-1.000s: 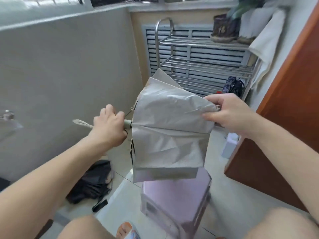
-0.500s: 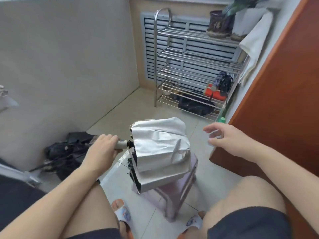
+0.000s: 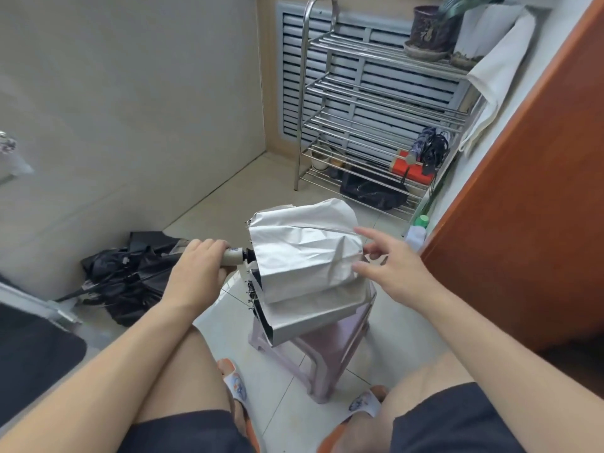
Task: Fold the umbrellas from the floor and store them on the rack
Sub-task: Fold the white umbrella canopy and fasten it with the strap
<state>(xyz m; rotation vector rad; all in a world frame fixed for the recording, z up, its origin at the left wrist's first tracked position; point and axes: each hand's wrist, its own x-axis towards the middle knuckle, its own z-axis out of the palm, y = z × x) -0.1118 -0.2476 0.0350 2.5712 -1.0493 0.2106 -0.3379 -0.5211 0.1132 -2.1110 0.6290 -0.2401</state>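
Note:
A collapsed silver umbrella [image 3: 304, 256] with loose, unwrapped canopy panels hangs level above a pale pink plastic stool [image 3: 330, 351]. My left hand [image 3: 199, 269] grips its cream handle at the left end. My right hand [image 3: 389, 263] hovers at the canopy's right edge, fingers spread and relaxed, fingertips at or just off the fabric. A black umbrella [image 3: 127, 273] lies crumpled on the floor by the left wall. The steel rack [image 3: 376, 103] stands in the far corner, with a folded dark umbrella [image 3: 428, 147] on a lower shelf.
A red box [image 3: 410, 168] and a black bag [image 3: 369, 191] sit low in the rack, potted plants [image 3: 428, 27] on top. A white cloth [image 3: 490, 76] hangs at the right. An orange-brown door [image 3: 529, 191] closes the right side. A green-capped bottle [image 3: 420, 227] stands by it.
The umbrella came down from chest height to just above the stool. My right hand let go of the canopy, drew away, and has now come back to its right edge.

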